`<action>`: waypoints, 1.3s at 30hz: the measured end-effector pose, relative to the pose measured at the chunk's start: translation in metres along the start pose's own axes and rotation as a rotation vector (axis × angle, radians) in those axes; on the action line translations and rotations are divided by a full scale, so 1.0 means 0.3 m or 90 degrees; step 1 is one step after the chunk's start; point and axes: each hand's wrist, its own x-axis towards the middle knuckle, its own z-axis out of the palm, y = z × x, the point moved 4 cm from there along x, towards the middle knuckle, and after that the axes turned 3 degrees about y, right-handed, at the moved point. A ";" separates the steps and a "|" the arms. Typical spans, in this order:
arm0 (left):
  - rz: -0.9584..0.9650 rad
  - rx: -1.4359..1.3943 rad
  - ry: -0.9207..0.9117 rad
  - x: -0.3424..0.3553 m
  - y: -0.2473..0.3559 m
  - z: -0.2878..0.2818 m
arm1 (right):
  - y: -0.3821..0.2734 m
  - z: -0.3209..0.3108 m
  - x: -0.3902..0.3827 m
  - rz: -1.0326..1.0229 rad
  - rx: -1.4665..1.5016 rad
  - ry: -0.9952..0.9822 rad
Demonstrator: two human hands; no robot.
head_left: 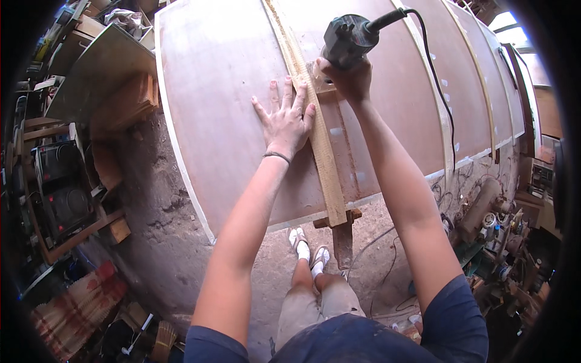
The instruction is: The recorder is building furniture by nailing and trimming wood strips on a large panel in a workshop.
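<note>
My left hand (284, 124) lies flat with fingers spread on the large pale panel (206, 115), its fingertips and thumb against a long light wooden strip (327, 175). My right hand (351, 78) grips a dark corded power tool (346, 41), which looks like a router, just right of the strip; its base is partly hidden by the hand. Below it, a narrow dusty track (348, 145) runs alongside the strip. A darker wooden piece (342, 239) sticks out under the strip's near end, past the panel's edge.
Stacked boards (124, 103) and black equipment (63, 187) crowd the left side. Machinery and a cylinder (478, 209) sit at the right, with cords (375, 242) on the floor near my feet. More pale strips (484, 91) cross the panel to the right. A patterned cloth (75, 308) is at lower left.
</note>
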 end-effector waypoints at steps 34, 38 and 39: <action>-0.030 -0.101 -0.122 -0.009 -0.002 -0.043 | -0.025 0.386 0.699 -0.034 -0.020 0.016; -0.028 -0.107 -0.118 -0.009 0.007 -0.039 | 0.020 0.429 0.802 -0.117 -0.090 0.067; -0.029 -0.110 -0.120 -0.013 0.005 -0.039 | 0.024 0.443 0.818 -0.135 -0.102 0.079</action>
